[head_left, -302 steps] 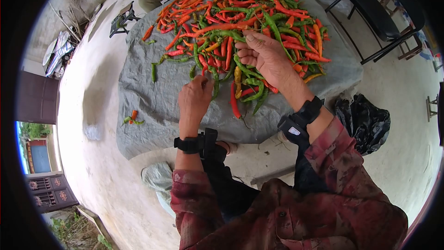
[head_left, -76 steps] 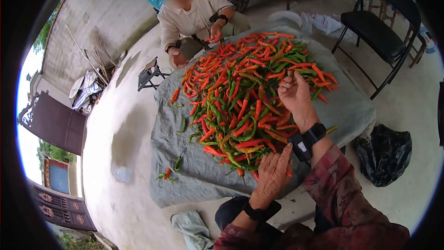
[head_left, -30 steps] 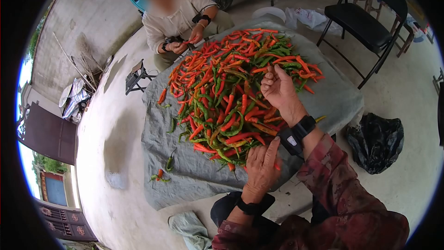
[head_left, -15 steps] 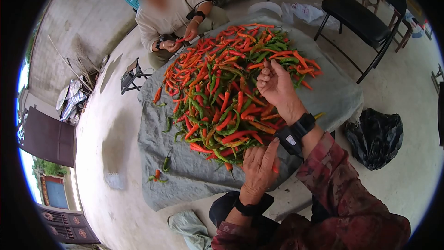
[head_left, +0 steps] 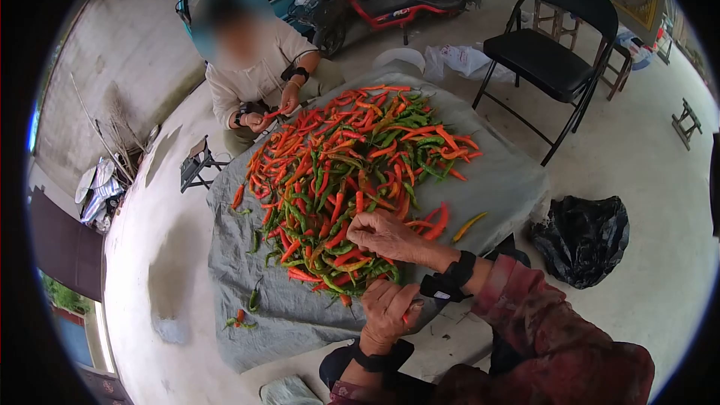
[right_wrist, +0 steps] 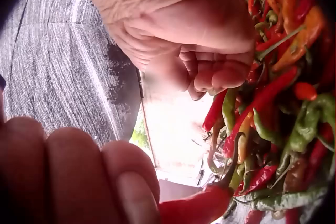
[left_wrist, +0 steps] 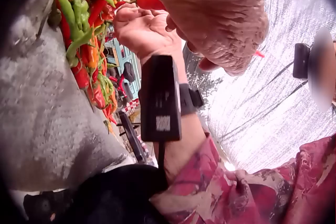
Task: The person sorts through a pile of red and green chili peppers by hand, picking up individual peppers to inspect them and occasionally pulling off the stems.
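Observation:
In the head view a large heap of red, orange and green chili peppers (head_left: 330,202) lies on a grey sheet (head_left: 262,330). My left hand (head_left: 386,311) is at the near edge of the heap, its fingers curled round a red chili pepper (right_wrist: 197,205); the pepper's stem end sticks out in the right wrist view. My right hand (head_left: 386,236) is just beyond it, over the heap's near right side. Its fingers are curled in toward the palm (right_wrist: 218,77), with no pepper showing between them. A few red peppers (head_left: 433,223) lie beside my right wrist.
Across the heap a seated person (head_left: 255,75) handles a red pepper. A yellow pepper (head_left: 470,226) lies apart on the right. Around the sheet are a black folding chair (head_left: 547,60), a black plastic bag (head_left: 581,240), a small folding stool (head_left: 199,165) and a red scooter (head_left: 397,7).
My right hand has come from the heap's far right side down toward my left hand, turning over. Red peppers beside my right wrist now show. The head view has tilted up.

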`<act>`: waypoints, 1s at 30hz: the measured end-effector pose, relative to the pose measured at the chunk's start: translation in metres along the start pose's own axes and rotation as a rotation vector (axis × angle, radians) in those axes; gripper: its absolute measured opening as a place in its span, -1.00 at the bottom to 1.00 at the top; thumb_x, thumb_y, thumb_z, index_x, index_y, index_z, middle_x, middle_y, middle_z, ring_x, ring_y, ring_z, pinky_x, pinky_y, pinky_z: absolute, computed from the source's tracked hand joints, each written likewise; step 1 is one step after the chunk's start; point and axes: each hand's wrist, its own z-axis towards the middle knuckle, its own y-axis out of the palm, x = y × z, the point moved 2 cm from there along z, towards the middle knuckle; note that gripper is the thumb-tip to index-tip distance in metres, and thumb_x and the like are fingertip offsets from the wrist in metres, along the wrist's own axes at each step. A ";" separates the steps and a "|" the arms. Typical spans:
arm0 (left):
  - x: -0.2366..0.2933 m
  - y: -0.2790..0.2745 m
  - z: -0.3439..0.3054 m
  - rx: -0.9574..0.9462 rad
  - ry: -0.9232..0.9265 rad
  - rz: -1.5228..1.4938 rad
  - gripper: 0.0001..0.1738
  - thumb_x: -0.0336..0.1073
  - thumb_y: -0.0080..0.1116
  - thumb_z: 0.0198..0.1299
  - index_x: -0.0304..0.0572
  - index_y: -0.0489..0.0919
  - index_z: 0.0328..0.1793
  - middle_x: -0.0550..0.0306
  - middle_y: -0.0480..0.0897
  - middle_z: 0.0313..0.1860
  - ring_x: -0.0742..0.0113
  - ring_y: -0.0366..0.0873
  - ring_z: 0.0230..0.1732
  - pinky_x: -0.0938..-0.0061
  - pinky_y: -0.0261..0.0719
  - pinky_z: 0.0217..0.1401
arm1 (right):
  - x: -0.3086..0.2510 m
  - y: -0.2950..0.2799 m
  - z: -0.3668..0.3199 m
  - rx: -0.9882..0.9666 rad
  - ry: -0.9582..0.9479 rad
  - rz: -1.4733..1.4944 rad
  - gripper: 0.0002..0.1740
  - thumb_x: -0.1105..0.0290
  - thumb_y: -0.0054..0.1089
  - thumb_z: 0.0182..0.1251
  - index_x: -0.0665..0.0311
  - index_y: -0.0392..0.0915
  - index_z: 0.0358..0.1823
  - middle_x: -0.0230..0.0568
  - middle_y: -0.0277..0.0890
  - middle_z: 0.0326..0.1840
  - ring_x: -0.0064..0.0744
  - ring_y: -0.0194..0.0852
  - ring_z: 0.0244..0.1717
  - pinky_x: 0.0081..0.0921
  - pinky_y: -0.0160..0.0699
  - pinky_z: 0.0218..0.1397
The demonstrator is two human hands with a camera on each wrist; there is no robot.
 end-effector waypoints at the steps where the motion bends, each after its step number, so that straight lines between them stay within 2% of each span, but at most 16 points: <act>1: -0.001 -0.002 -0.001 0.000 0.006 -0.011 -0.76 -0.22 0.19 -0.02 -0.18 0.54 -0.26 0.15 0.47 -0.60 0.18 0.44 -0.60 0.37 0.41 -0.49 | -0.006 0.000 -0.006 0.019 -0.054 -0.052 -0.72 0.25 0.07 0.34 0.38 0.49 -0.33 -0.35 0.46 -0.48 -0.65 0.36 -0.49 -0.55 0.37 -0.44; 4: -0.003 -0.011 0.001 0.064 -0.102 0.023 -0.71 -0.11 0.06 0.14 -0.19 0.53 -0.23 0.07 0.53 -0.45 0.15 0.49 -0.44 0.32 0.44 -0.33 | -0.017 -0.001 -0.031 -0.080 -0.135 -0.309 -0.83 0.39 0.05 0.25 0.36 0.48 -0.25 -0.29 0.47 -0.46 -0.51 0.41 -0.42 -0.50 0.41 -0.30; 6: -0.006 -0.016 0.016 0.331 -0.116 0.201 -0.60 0.00 -0.10 0.27 -0.20 0.53 -0.20 0.03 0.54 -0.29 0.15 0.49 -0.26 0.29 0.42 -0.15 | -0.016 0.006 -0.043 -0.188 -0.314 -0.514 -0.81 0.51 0.01 0.13 0.34 0.49 -0.21 -0.12 0.51 -0.37 -0.24 0.49 -0.33 -0.35 0.42 -0.19; 7: -0.006 -0.016 0.022 0.325 -0.119 0.196 -0.60 0.00 -0.10 0.27 -0.20 0.53 -0.20 0.03 0.54 -0.29 0.15 0.49 -0.26 0.29 0.42 -0.15 | -0.012 0.004 -0.047 -0.184 -0.307 -0.511 -0.81 0.51 0.01 0.13 0.34 0.49 -0.21 -0.12 0.51 -0.37 -0.24 0.49 -0.33 -0.35 0.42 -0.19; 9: -0.014 -0.014 0.032 0.376 -0.337 0.166 -0.52 0.05 -0.23 0.34 -0.21 0.52 -0.16 0.01 0.54 -0.21 0.15 0.46 -0.17 0.32 0.38 -0.04 | -0.005 0.004 -0.057 -0.420 -0.265 -0.294 -0.81 0.48 -0.01 0.18 0.35 0.49 -0.18 -0.08 0.53 -0.31 -0.17 0.51 -0.26 -0.31 0.43 -0.15; 10: -0.020 -0.013 0.036 0.371 -0.345 0.162 -0.52 0.05 -0.23 0.34 -0.21 0.52 -0.16 0.01 0.54 -0.21 0.15 0.46 -0.17 0.32 0.38 -0.04 | -0.002 0.004 -0.056 -0.425 -0.184 -0.215 -0.74 0.36 0.11 0.13 0.41 0.49 -0.22 0.01 0.52 -0.35 -0.12 0.51 -0.27 -0.28 0.41 -0.19; 12: -0.036 -0.009 0.039 0.086 -0.592 -0.168 -0.47 0.03 -0.32 0.39 -0.31 0.49 -0.11 0.01 0.54 -0.20 0.24 0.46 -0.09 0.34 0.37 0.06 | -0.007 -0.004 -0.053 -0.474 -0.078 -0.227 -0.73 0.34 0.11 0.14 0.42 0.48 -0.23 -0.01 0.50 -0.39 -0.15 0.49 -0.31 -0.29 0.41 -0.20; 13: -0.040 -0.009 0.041 0.082 -0.591 -0.160 -0.47 0.03 -0.32 0.39 -0.31 0.49 -0.11 0.01 0.54 -0.20 0.24 0.46 -0.09 0.34 0.37 0.06 | -0.009 -0.006 -0.049 -0.523 0.013 -0.248 -0.72 0.33 0.12 0.15 0.43 0.48 -0.25 -0.03 0.49 -0.43 -0.18 0.47 -0.34 -0.30 0.40 -0.21; 17: -0.053 -0.007 0.036 0.148 -0.716 -0.269 -0.44 0.08 -0.34 0.40 -0.31 0.49 -0.08 0.06 0.55 -0.29 0.31 0.48 -0.16 0.40 0.41 0.00 | 0.010 -0.012 -0.043 -0.440 -0.077 -0.036 -0.72 0.31 0.13 0.21 0.40 0.46 -0.19 -0.06 0.50 -0.40 -0.31 0.48 -0.31 -0.35 0.40 -0.25; 19: -0.054 -0.007 0.025 0.216 -0.790 -0.330 -0.42 0.10 -0.35 0.40 -0.31 0.49 -0.08 0.08 0.55 -0.31 0.33 0.48 -0.19 0.43 0.43 -0.04 | 0.004 -0.010 -0.038 -0.574 -0.005 -0.354 -0.69 0.25 0.11 0.25 0.40 0.45 -0.17 -0.10 0.48 -0.40 -0.30 0.44 -0.34 -0.37 0.38 -0.29; 21: -0.056 -0.004 0.013 0.156 -0.873 -0.461 -0.39 0.13 -0.36 0.40 -0.32 0.47 -0.01 0.10 0.55 -0.30 0.36 0.48 -0.21 0.49 0.43 -0.09 | 0.012 -0.001 -0.039 -0.599 -0.029 -0.358 -0.69 0.25 0.11 0.25 0.39 0.44 -0.17 -0.12 0.46 -0.41 -0.31 0.44 -0.34 -0.37 0.38 -0.28; 22: -0.056 -0.001 0.013 0.156 -0.786 -0.462 -0.36 0.16 -0.37 0.39 -0.34 0.43 0.06 0.09 0.54 -0.27 0.37 0.47 -0.22 0.50 0.43 -0.12 | 0.015 0.002 -0.039 -0.624 -0.054 -0.374 -0.69 0.25 0.10 0.26 0.39 0.43 -0.17 -0.15 0.45 -0.41 -0.32 0.43 -0.34 -0.37 0.38 -0.27; 26: -0.056 -0.003 0.012 0.435 -0.753 -0.430 -0.44 0.07 -0.27 0.39 -0.34 0.41 0.09 0.09 0.53 -0.17 0.37 0.49 -0.18 0.47 0.47 -0.07 | 0.009 -0.002 -0.032 -0.441 -0.205 -0.184 -0.67 0.19 0.07 0.32 0.35 0.43 -0.14 -0.22 0.49 -0.40 -0.45 0.46 -0.32 -0.44 0.42 -0.32; 28: -0.061 -0.013 0.007 0.351 -0.790 -0.341 -0.49 0.02 -0.20 0.38 -0.32 0.44 0.08 0.09 0.52 -0.14 0.38 0.47 -0.16 0.49 0.44 -0.05 | 0.002 -0.015 -0.028 -0.254 0.227 0.299 -0.69 0.20 0.05 0.36 0.30 0.41 -0.09 -0.30 0.50 -0.42 -0.59 0.45 -0.35 -0.55 0.45 -0.38; 29: -0.062 -0.017 0.006 0.264 -0.823 -0.259 -0.54 -0.03 -0.14 0.37 -0.31 0.46 0.07 0.09 0.52 -0.12 0.39 0.45 -0.14 0.51 0.41 -0.03 | 0.004 -0.016 -0.026 -0.258 0.226 0.301 -0.69 0.20 0.05 0.36 0.30 0.41 -0.09 -0.30 0.50 -0.42 -0.59 0.45 -0.35 -0.55 0.45 -0.38; 30: -0.060 -0.018 0.007 0.213 -0.798 -0.291 -0.63 -0.14 -0.06 0.35 -0.30 0.47 0.06 0.11 0.57 -0.19 0.43 0.47 -0.19 0.56 0.43 -0.09 | 0.006 -0.021 -0.023 -0.117 0.198 0.426 -0.71 0.20 0.06 0.36 0.29 0.41 -0.10 -0.31 0.51 -0.41 -0.64 0.41 -0.46 -0.63 0.41 -0.48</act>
